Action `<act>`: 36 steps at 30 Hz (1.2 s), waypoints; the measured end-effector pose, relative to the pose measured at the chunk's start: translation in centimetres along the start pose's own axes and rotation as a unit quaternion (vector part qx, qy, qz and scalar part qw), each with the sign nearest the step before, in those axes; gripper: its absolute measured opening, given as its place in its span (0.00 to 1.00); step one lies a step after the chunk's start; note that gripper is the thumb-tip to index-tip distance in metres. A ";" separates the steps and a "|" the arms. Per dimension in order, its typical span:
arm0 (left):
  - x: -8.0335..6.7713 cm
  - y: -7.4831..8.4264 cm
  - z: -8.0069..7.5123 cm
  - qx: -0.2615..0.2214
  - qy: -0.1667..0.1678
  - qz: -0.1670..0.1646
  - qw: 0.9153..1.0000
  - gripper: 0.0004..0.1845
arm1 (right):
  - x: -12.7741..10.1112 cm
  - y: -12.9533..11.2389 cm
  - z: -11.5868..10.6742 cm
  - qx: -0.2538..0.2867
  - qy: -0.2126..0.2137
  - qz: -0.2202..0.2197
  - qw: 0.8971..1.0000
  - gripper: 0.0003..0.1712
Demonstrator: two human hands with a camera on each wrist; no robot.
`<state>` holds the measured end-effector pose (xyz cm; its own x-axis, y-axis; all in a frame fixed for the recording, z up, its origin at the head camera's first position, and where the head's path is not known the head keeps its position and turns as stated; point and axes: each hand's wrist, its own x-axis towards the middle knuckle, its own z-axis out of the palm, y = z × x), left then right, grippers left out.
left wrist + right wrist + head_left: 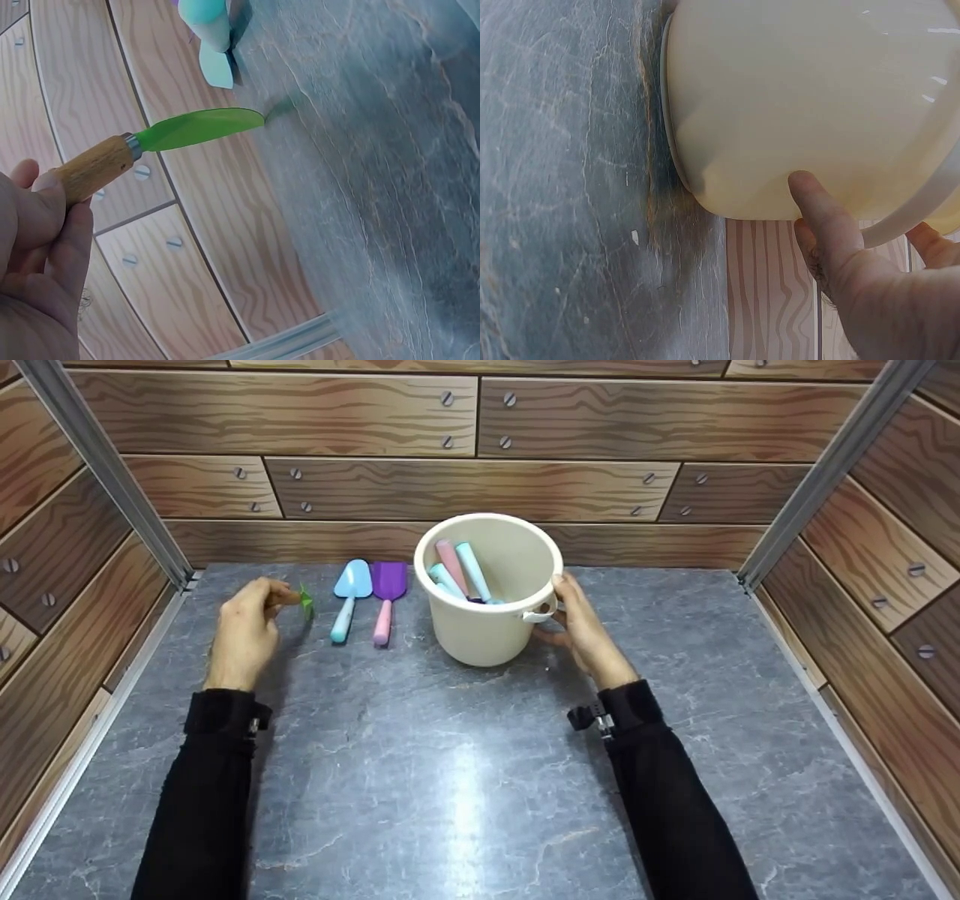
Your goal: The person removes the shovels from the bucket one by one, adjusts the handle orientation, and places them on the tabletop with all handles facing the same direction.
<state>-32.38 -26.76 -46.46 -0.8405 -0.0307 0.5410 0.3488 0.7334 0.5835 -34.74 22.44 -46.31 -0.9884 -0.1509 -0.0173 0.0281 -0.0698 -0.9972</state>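
Observation:
My left hand (244, 630) grips the wooden handle (94, 169) of a small trowel with a green blade (199, 127), held just above the grey table at the far left. Only the green tip (306, 600) shows in the head view. My right hand (581, 626) holds the right side of a cream bucket (487, 592) standing upright on the table, thumb near the rim, fingers against the wall (817, 217). Inside the bucket lie pink and teal tool handles (461, 570).
A light blue toy trowel (351, 596) and a purple toy spade with a pink handle (388, 596) lie side by side between my left hand and the bucket. Wood-pattern walls (480, 457) enclose the grey marbled table (450, 765) on three sides.

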 end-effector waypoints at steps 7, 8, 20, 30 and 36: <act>-0.3 0.0 0.0 0.005 -0.013 0.000 1.000 0.14 | -0.1 0.0 0.0 0.003 0.001 0.000 1.000 0.43; -0.3 -0.1 0.0 0.006 -0.014 -0.001 1.000 0.13 | -0.1 0.0 0.0 0.002 0.001 0.001 1.000 0.43; -0.6 -0.5 0.4 0.010 -0.023 0.000 1.000 0.14 | -0.1 0.0 0.0 -0.001 0.006 0.000 1.000 0.43; -0.8 -1.0 0.8 0.017 -0.041 -0.012 0.999 0.14 | -0.2 0.0 -0.1 0.000 0.001 -0.003 1.000 0.44; -0.7 -1.3 0.8 0.029 -0.056 -0.017 0.998 0.14 | 0.0 0.1 -0.1 0.004 0.002 -0.002 1.000 0.43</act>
<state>-32.58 -27.19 -48.11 -0.8936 0.0177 0.4485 0.2976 0.7713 0.5626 -34.74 22.53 -46.43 -0.9891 -0.1467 -0.0144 0.0262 -0.0788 -0.9965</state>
